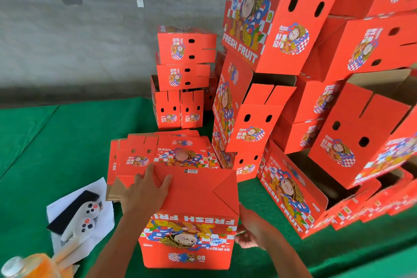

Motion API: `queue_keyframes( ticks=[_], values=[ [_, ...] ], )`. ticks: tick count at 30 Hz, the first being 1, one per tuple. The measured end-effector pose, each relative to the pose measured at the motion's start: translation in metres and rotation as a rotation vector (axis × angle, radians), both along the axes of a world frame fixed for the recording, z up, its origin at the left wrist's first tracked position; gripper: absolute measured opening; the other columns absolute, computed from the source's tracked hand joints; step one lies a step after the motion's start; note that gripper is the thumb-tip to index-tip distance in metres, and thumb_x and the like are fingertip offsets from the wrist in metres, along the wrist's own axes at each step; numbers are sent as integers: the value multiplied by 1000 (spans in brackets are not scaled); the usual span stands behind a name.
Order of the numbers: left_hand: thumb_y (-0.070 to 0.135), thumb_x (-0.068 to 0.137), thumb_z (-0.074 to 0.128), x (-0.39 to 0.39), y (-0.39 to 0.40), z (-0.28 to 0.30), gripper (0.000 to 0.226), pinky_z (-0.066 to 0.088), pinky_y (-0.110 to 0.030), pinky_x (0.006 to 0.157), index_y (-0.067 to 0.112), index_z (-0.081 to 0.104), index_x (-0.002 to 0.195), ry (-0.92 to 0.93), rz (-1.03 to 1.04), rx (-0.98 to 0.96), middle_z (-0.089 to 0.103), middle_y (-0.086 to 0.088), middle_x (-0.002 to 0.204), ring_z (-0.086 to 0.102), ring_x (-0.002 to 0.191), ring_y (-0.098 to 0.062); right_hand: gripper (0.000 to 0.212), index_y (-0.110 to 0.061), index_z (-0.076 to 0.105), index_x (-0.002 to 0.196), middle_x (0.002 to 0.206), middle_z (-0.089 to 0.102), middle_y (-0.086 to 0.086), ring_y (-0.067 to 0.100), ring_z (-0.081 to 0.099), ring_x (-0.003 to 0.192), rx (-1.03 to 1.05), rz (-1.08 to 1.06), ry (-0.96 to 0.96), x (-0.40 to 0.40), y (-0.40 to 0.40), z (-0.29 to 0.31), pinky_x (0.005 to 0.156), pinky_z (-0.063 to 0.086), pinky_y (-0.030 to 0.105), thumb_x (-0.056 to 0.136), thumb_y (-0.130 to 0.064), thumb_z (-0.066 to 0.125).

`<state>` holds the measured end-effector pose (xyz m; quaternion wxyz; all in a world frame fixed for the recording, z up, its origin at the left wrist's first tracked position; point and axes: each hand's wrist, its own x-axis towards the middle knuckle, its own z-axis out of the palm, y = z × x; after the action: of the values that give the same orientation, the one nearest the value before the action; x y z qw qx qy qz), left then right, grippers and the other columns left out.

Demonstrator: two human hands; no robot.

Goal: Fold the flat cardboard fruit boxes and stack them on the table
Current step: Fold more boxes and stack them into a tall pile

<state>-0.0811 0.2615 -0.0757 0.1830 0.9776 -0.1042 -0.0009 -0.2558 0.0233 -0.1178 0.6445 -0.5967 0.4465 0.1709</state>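
1. A red cardboard fruit box (191, 214), folded up with its bottom flaps facing upward, is seen at six o'clock on a green-covered table (45, 142).
2. The left hand (144, 189) is laid flat, fingers spread and straight, on the box's upper panel at its ten o'clock corner.
3. The right hand (250, 230) is set against the box's three o'clock side; its fingers are partly hidden, so the grip cannot be told.
4. The flaps are best pressed down evenly until seated, it is judged, with the side braced so the walls stay square.
5. A pile of flat boxes (162, 153) lies just beyond, at twelve o'clock.
6. Finished boxes (293, 101) are stacked high from one to three o'clock.
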Motion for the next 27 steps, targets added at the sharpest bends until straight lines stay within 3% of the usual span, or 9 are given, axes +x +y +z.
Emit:
queue_keyframes(
  ticks=[10,15,18,20,22,23,24,26,27],
  values=[
    [80,91,40,24,51,19,70,49,-47,96,37,41,147,65,106,-172,65,-5,135,63,119,-33,72,-16,67,122,81,63,11,18,53,57,105,106,-225,20,6,42,61,48,29,88,-78,56],
    [84,82,48,45,83,62,71,48,-46,94,41,53,138,-71,198,-565,68,-13,128,64,115,-37,70,-46,52,135,106,63,21,26,70,67,-40,182,-548,53,17,132,66,59,34,76,-70,78],
    [78,88,50,54,82,86,79,41,-47,111,30,45,151,-130,248,-861,58,-15,144,55,131,-34,71,-49,48,140,111,67,17,29,74,71,-179,282,-725,73,37,196,68,62,38,78,-66,78],
    [71,89,48,54,77,101,81,36,-48,118,23,44,153,-111,278,-1135,53,-11,152,50,139,-27,57,-51,50,137,88,71,-9,19,69,65,-384,362,-862,86,52,228,67,60,41,86,-58,74],
    [75,88,45,49,67,120,77,53,-51,100,22,56,143,84,275,-1423,68,-4,135,66,119,-23,49,-50,50,139,64,58,-21,2,56,64,-704,432,-990,97,63,251,74,53,41,94,-55,66],
    [78,88,42,46,60,130,78,59,-49,85,21,61,137,280,204,-1588,74,-2,122,74,100,-24,50,-48,48,143,68,58,-26,-3,54,69,-898,465,-1026,100,67,260,80,51,35,96,-58,61],
    [78,90,38,44,51,142,81,56,-50,85,17,60,140,477,16,-1713,72,-8,127,74,96,-30,53,-47,44,148,83,63,-27,-2,58,81,-1102,499,-1032,103,72,269,90,50,33,98,-62,55],
    [70,101,26,37,27,159,84,32,-57,114,9,20,159,537,-379,-1938,27,-24,161,49,137,-42,60,-49,26,156,115,63,-12,16,61,112,-1495,560,-962,105,78,283,98,47,38,101,-69,38],
    [66,103,30,31,16,170,83,26,-58,118,8,13,160,667,-494,-1983,19,-29,162,38,145,-43,61,-51,19,157,119,59,-4,22,57,118,-1644,569,-924,106,80,290,97,46,40,101,-72,31]
  ],
)
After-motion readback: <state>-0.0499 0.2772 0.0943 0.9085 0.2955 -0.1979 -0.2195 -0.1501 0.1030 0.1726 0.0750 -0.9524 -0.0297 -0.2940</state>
